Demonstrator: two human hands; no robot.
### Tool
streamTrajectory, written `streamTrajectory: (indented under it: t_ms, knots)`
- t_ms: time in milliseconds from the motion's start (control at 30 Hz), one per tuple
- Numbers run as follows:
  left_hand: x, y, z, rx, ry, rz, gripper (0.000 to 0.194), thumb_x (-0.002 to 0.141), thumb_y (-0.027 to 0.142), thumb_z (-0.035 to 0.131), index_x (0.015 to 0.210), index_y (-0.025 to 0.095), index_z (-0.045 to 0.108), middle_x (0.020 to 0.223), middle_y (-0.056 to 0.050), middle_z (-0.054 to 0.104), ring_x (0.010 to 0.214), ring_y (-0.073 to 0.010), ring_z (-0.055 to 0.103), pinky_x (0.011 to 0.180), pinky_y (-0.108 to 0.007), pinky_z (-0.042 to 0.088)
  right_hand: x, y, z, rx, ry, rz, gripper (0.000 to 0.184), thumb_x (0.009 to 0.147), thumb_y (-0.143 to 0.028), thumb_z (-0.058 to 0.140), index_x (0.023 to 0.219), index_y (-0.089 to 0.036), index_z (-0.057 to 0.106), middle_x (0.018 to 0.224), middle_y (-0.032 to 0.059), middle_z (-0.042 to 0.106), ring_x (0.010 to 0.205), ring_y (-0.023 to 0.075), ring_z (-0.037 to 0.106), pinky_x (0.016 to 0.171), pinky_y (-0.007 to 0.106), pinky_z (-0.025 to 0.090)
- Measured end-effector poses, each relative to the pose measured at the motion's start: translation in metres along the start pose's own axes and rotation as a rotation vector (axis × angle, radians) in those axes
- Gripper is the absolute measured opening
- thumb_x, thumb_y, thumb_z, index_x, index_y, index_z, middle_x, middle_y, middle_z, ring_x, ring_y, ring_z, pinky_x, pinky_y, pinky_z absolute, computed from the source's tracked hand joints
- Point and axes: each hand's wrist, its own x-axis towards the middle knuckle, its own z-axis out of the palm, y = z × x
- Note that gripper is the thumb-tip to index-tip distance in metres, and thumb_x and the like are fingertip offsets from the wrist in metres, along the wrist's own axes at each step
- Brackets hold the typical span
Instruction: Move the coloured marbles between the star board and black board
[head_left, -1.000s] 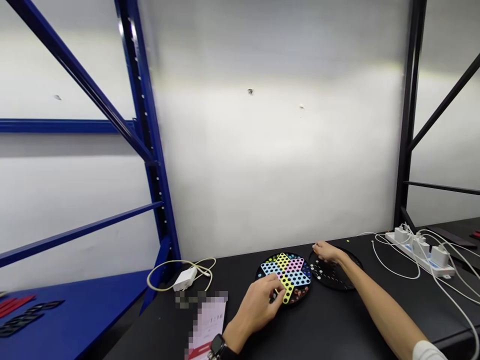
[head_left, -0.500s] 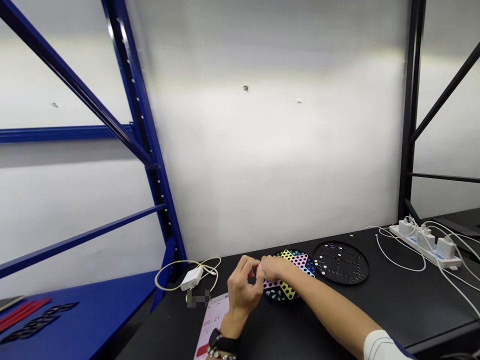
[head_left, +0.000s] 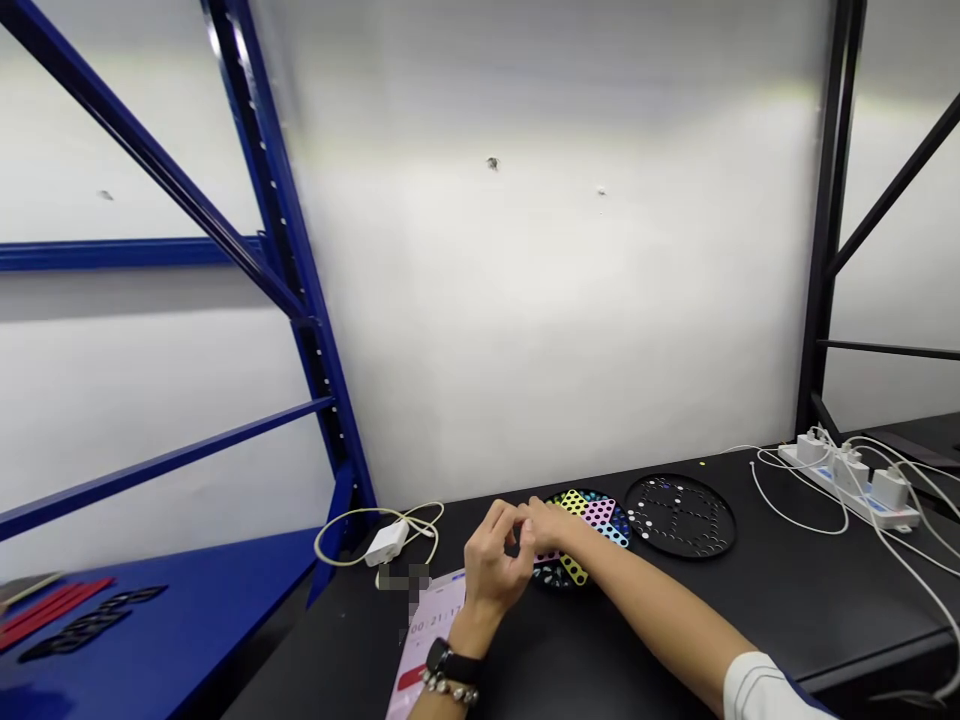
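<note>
The star board (head_left: pixel 589 515) lies under your curled left hand (head_left: pixel 491 565) and right hand (head_left: pixel 551 525) (I cannot tell if they hold anything). The round black board (head_left: pixel 679 515) beside it has few white beads, many bare holes.

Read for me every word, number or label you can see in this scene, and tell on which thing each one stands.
"00:21:17" stands on the screen of the phone; the last digit is blurred, so I am not sure of it.
The blue labels on the white power strip are too small to read.
The wristwatch shows no readable text.
</note>
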Motion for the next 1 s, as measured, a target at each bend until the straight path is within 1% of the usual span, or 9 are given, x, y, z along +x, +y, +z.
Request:
streamTrajectory:
  t_ms: [133, 233, 300, 533, 667, 767, 867, 933, 1000]
  knots:
    - [-0.001, -0.002, 0.001, 0.001, -0.009, -0.004, 0.022, 0.088, 0.027, 0.044, 0.069, 0.021, 0.053, 0.068, 0.002, 0.048, 0.058, -0.0108, 0.045, 0.06, -0.023, 0.041, -0.009, 0.0, 0.005, -0.037, 0.093, 0.04, 0.024, 0.09, -0.027, 0.043, 0.108, -0.016, 0.055, 0.111, 0.0135, 0.057, 0.093, 0.0254, 0.063, 0.081, 0.041, 0.048]
    - [0.0, -0.003, 0.002, 0.004, -0.025, -0.014, 0.023, 0.089, 0.027, 0.043, 0.069, 0.021, 0.053, 0.068, 0.001, 0.049, 0.058, -0.0108, 0.046, 0.06, -0.023, 0.041, -0.011, -0.002, 0.01, 0.023, 0.155, 0.083, 0.022, 0.092, -0.03, 0.041, 0.106, -0.018, 0.055, 0.11, 0.0107, 0.057, 0.09, 0.0228, 0.061, 0.08, 0.038, 0.047]
    - [0.0, -0.002, 0.002, 0.004, -0.028, -0.017, 0.023, 0.088, 0.028, 0.043, 0.069, 0.021, 0.053, 0.068, 0.001, 0.05, 0.058, -0.0109, 0.046, 0.06, -0.023, 0.042, -0.011, -0.003, 0.012, 0.044, 0.157, 0.082, 0.023, 0.093, -0.033, 0.041, 0.103, -0.02, 0.057, 0.107, 0.0095, 0.056, 0.09, 0.0224, 0.06, 0.081, 0.037, 0.046]
    - [0.0, -0.002, 0.001, 0.001, -0.026, -0.015, 0.021, 0.088, 0.027, 0.044, 0.072, 0.02, 0.056, 0.07, 0.002, 0.051, 0.058, -0.0103, 0.046, 0.061, -0.023, 0.042, -0.019, -0.002, 0.011, -0.004, 0.166, 0.005, 0.025, 0.092, -0.033, 0.043, 0.105, -0.02, 0.061, 0.107, 0.0101, 0.056, 0.095, 0.0241, 0.057, 0.082, 0.037, 0.044]
    - [0.0, -0.002, 0.001, -0.012, -0.036, -0.006, 0.022, 0.089, 0.028, 0.045, 0.071, 0.02, 0.055, 0.07, 0.001, 0.052, 0.059, -0.0106, 0.047, 0.061, -0.023, 0.042, -0.032, -0.006, 0.007, 0.02, 0.148, -0.112, 0.03, 0.085, -0.035, 0.055, 0.11, -0.019, 0.059, 0.109, 0.01, 0.057, 0.099, 0.0244, 0.054, 0.087, 0.037, 0.042]
    - [0.001, 0.0, -0.001, -0.005, -0.037, -0.029, 0.024, 0.089, 0.03, 0.044, 0.07, 0.02, 0.054, 0.07, 0.001, 0.052, 0.059, -0.011, 0.048, 0.062, -0.023, 0.043, -0.05, -0.006, -0.004, 0.017, 0.207, -0.164, 0.032, 0.087, -0.036, 0.054, 0.114, -0.02, 0.057, 0.118, 0.011, 0.055, 0.107, 0.0255, 0.051, 0.093, 0.04, 0.039]
    - [0.004, 0.001, -0.002, 0.057, -0.106, -0.139, 0.025, 0.09, 0.033, 0.041, 0.075, 0.021, 0.057, 0.075, 0.001, 0.058, 0.061, -0.0116, 0.052, 0.063, -0.024, 0.043, -0.08, 0.014, -0.028, -0.011, 0.271, -0.1, 0.035, 0.089, -0.04, 0.052, 0.118, -0.022, 0.056, 0.124, 0.011, 0.053, 0.113, 0.0264, 0.047, 0.096, 0.042, 0.036]
    - [0.005, -0.001, 0.0, 0.131, -0.23, -0.245, 0.024, 0.091, 0.032, 0.04, 0.085, 0.023, 0.061, 0.085, 0.001, 0.063, 0.068, -0.0131, 0.058, 0.065, -0.025, 0.044, -0.108, 0.039, -0.045, -0.05, 0.26, 0.034, 0.035, 0.087, -0.037, 0.053, 0.118, -0.021, 0.055, 0.12, 0.0109, 0.054, 0.112, 0.0264, 0.048, 0.094, 0.04, 0.037]
    - [0.002, -0.005, 0.004, 0.219, -0.387, -0.321, 0.026, 0.091, 0.03, 0.039, 0.099, 0.024, 0.063, 0.098, -0.002, 0.065, 0.084, -0.0167, 0.062, 0.072, -0.027, 0.045, -0.141, 0.069, -0.057, -0.093, 0.182, 0.164, 0.036, 0.081, -0.033, 0.059, 0.115, -0.021, 0.056, 0.119, 0.0109, 0.054, 0.106, 0.0255, 0.052, 0.091, 0.038, 0.039]
